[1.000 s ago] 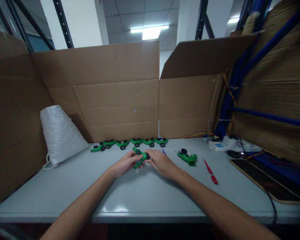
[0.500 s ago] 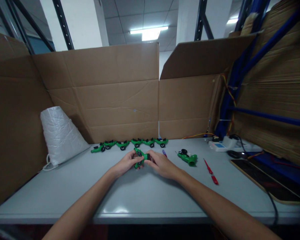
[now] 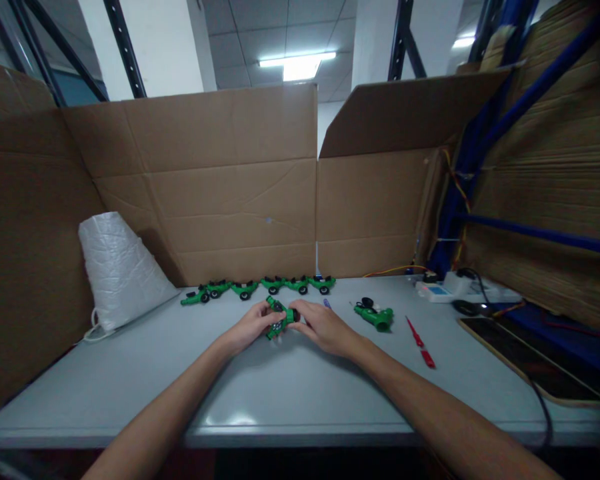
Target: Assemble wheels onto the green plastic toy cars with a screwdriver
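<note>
My left hand (image 3: pixel 249 327) and my right hand (image 3: pixel 321 325) meet over the grey table (image 3: pixel 280 393) and together grip a small green toy vehicle with black wheels (image 3: pixel 279 317). The left fingers hold its left side, the right fingers pinch its right end. Behind the hands, a row of several finished green toy vehicles (image 3: pixel 260 287) lines the foot of the cardboard wall. To the right of my right hand lies a green plastic part (image 3: pixel 377 316) beside loose black wheels (image 3: pixel 367 303). A red screwdriver (image 3: pixel 420 342) lies further right.
Cardboard walls (image 3: pixel 240 193) enclose the table at the back and left. A white woven sack (image 3: pixel 117 267) leans at the left. At the right are a white power strip (image 3: pixel 450 288), cables, a dark flat board (image 3: pixel 525 360) and blue shelving (image 3: pixel 480 140).
Both hands stay together on the green toy vehicle, turning it slightly between the fingers. Nothing else on the table has moved.
</note>
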`<state>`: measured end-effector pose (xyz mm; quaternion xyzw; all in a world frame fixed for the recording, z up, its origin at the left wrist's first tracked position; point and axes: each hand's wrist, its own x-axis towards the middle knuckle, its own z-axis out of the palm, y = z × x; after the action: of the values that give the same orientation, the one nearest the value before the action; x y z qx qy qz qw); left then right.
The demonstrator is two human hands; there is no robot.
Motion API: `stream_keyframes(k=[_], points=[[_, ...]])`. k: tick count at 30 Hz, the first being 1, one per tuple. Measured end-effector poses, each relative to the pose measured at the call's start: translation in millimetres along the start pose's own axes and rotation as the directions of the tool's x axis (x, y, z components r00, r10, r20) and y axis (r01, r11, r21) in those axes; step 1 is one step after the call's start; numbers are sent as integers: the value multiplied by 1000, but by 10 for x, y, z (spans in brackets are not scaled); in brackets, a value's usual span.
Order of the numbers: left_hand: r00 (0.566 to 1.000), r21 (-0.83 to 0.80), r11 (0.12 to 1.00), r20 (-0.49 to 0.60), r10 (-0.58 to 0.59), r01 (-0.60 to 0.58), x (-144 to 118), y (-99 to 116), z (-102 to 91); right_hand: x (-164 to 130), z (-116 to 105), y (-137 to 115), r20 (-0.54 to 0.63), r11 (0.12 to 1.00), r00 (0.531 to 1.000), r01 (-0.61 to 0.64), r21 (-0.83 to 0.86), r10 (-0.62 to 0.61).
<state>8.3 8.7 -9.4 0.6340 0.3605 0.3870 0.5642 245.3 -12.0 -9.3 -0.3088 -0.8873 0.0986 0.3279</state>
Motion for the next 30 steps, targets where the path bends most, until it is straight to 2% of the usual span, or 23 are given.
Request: stream_keyframes(k=[5, 14, 20, 30], points=[[1000, 28, 1000, -17, 11, -11, -17, 37, 9, -10, -2, -20, 13, 999, 1000, -28, 19, 28], [999, 106, 994, -33, 35, -31, -22, 46, 22, 14, 55, 17, 23, 960, 990, -139, 241, 138], [997, 91, 993, -8, 77, -76, -36, 73, 36, 36, 107, 47, 46, 890, 978, -203, 408, 202], [992, 187, 976, -35, 122, -114, 7, 68, 58, 68, 298, 150, 68, 738, 940, -307, 601, 335]])
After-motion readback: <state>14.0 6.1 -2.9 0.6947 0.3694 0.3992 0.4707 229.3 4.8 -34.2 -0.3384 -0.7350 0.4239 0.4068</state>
